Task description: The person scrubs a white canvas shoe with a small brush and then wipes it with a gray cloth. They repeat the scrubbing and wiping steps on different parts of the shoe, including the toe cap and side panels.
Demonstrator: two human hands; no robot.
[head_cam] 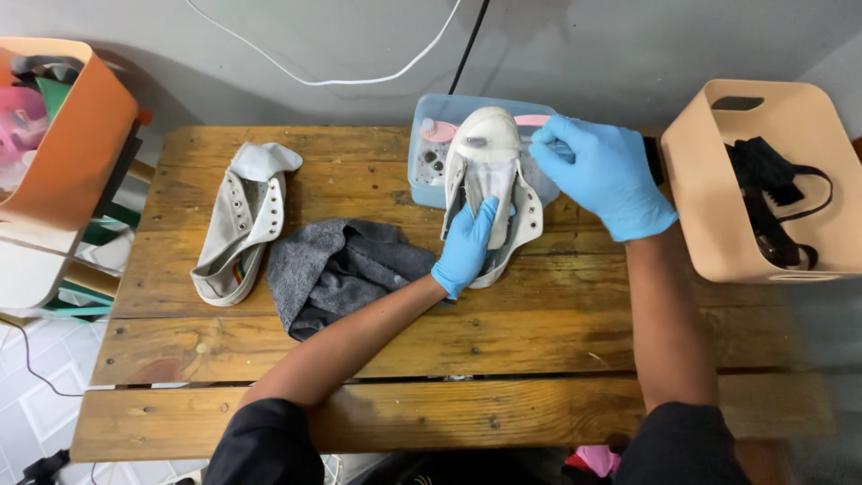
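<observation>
Overhead view of a shoe-cleaning station on a wooden slatted table (503, 337). The person holds a white canvas sneaker (492, 162), toe pointing away, partly over a pale blue plastic tub (429, 175) at the far edge of the table. The left hand (467, 247), in a blue glove, is slipped into the shoe's opening, fingers curled around the tongue and inner wall to steady it. The right hand (606, 175), also gloved, is closed in a pinch on a small brush (543, 135) whose head meets the toe cap. The toe cap looks wet or soapy, so scrubbing of this sneaker appears to be under way and not finished. The second sneaker (238, 224) lies alone at the left of the table, well apart from both hands, laces removed, and appears not yet handled. A crumpled grey cloth (337, 269) lies between the two shoes, just beside the left wrist. A beige bin (709, 193) holding dark straps stands at the right; an orange bin (76, 135) stands at the left.
</observation>
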